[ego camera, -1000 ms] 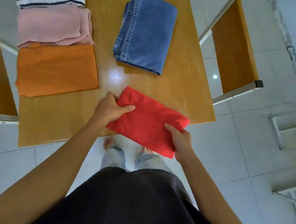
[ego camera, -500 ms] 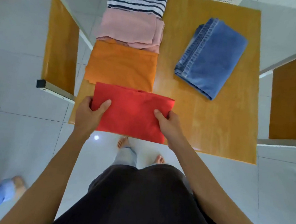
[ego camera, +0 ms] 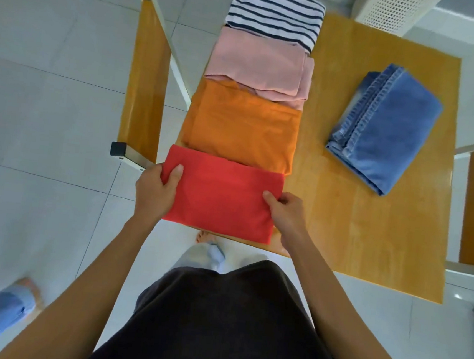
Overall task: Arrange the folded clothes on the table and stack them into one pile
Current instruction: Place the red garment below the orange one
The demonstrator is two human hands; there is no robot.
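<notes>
The left hand (ego camera: 155, 191) and right hand (ego camera: 286, 213) pinch the red folded cloth (ego camera: 222, 198) at the table's (ego camera: 370, 221) near-left edge, touching the orange cloth (ego camera: 243, 128) (no readable labels). Folded jeans (ego camera: 385, 130) lie far right, bare wood between.

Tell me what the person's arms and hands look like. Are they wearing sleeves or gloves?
No gloves and no sleeves show. The left hand and right hand are bare, and both forearms are uncovered as far as the picture shows. I see no rings, watch or bracelets. Lower down, the person wears a dark top.
</notes>
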